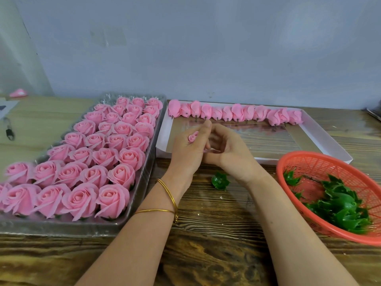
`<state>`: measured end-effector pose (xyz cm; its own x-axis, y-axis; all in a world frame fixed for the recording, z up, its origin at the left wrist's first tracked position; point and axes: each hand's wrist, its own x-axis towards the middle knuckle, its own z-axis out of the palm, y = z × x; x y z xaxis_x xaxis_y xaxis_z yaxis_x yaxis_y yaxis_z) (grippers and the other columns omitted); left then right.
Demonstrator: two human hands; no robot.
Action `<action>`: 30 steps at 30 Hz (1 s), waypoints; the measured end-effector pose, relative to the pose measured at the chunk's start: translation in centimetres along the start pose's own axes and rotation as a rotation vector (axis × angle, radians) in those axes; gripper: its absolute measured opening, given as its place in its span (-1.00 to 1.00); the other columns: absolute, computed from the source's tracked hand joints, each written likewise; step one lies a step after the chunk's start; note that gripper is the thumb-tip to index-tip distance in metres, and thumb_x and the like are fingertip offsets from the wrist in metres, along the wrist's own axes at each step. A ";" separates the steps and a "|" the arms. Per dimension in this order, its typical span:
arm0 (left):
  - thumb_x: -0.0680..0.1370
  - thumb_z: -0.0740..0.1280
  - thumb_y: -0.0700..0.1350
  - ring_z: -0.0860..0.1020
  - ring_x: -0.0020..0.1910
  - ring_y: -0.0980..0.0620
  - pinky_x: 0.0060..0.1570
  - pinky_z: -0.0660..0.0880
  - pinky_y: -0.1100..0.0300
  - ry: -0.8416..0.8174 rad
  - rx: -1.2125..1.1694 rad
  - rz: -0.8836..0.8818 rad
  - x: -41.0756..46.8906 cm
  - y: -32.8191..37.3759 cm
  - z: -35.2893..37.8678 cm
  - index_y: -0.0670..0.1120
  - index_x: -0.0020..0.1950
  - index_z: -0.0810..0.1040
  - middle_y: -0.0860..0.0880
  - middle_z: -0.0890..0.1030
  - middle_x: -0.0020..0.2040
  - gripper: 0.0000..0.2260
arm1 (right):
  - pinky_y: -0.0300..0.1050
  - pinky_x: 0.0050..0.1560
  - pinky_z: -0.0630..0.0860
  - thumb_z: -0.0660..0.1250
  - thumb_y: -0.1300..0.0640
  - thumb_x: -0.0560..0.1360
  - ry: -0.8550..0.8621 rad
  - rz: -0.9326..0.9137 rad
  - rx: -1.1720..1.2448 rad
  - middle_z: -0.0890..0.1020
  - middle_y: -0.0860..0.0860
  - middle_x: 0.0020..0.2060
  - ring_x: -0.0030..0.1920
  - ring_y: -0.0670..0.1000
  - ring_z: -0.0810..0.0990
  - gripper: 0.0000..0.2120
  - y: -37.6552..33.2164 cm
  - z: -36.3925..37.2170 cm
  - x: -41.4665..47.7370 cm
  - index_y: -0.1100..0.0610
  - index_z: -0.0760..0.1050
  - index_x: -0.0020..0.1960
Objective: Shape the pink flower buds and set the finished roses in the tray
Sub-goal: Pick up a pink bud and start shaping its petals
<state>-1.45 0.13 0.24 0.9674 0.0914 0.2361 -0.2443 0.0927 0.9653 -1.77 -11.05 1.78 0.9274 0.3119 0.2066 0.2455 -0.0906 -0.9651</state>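
- The left hand (188,148) held a small pink bud (193,136).
- The right hand (228,149) touched the left one.
- Finished roses (82,162) filled the clear tray (144,178).
- A red basket (309,162) held green leaves (342,207).

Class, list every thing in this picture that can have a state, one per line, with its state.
left hand, grips a pink bud
right hand, fingers curled against the left hand; grip unclear
tray, nearly full of finished roses
white box, open, closed buds lined along its far edge
red basket, partly filled with green calyxes
loose calyx, lying on the table
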 end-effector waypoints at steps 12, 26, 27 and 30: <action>0.49 0.40 0.12 0.62 -0.21 0.03 -0.11 0.58 0.07 0.000 -0.026 -0.046 -0.1 0.0 0.1 -0.04 -0.25 0.65 -0.03 0.62 -0.31 -0.74 | -0.21 0.01 0.59 0.43 0.51 0.37 -0.004 -0.032 0.004 0.61 0.26 0.07 0.01 0.08 0.62 -0.51 0.0 0.0 0.0 0.25 0.43 0.23; 0.58 0.31 0.06 0.64 -0.23 0.00 -0.13 0.60 0.12 -0.004 -0.029 -0.009 0.1 -0.2 0.0 0.05 -0.45 0.55 -0.14 0.59 -0.31 -0.61 | -0.29 -0.07 0.56 0.42 0.52 0.37 0.014 -0.026 0.042 0.66 0.13 -0.10 -0.09 -0.07 0.65 -0.56 -0.2 0.0 -0.1 0.21 0.48 0.17; 0.59 0.30 0.07 0.66 -0.22 -0.01 -0.14 0.61 0.14 0.004 -0.044 -0.017 0.0 -0.2 0.0 0.03 -0.46 0.52 -0.19 0.61 -0.28 -0.59 | -0.32 -0.10 0.54 0.43 0.53 0.35 0.018 -0.032 0.038 0.64 0.05 -0.13 -0.12 -0.14 0.64 -0.56 -0.2 0.0 -0.1 0.19 0.48 0.14; 0.60 0.28 0.04 0.68 -0.14 0.03 -0.22 0.57 0.26 0.027 -0.083 -0.020 0.1 -0.2 0.2 -0.01 -0.47 0.49 -0.05 0.68 -0.27 -0.57 | -0.33 -0.11 0.52 0.46 0.52 0.33 0.022 -0.050 0.012 0.61 0.00 -0.13 -0.12 -0.15 0.60 -0.56 -0.2 0.2 0.0 0.15 0.49 0.08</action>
<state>-1.29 -0.10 0.09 0.9702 0.1158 0.2130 -0.2311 0.1761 0.9569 -1.92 -10.86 1.93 0.9202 0.2946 0.2579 0.2882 -0.0640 -0.9554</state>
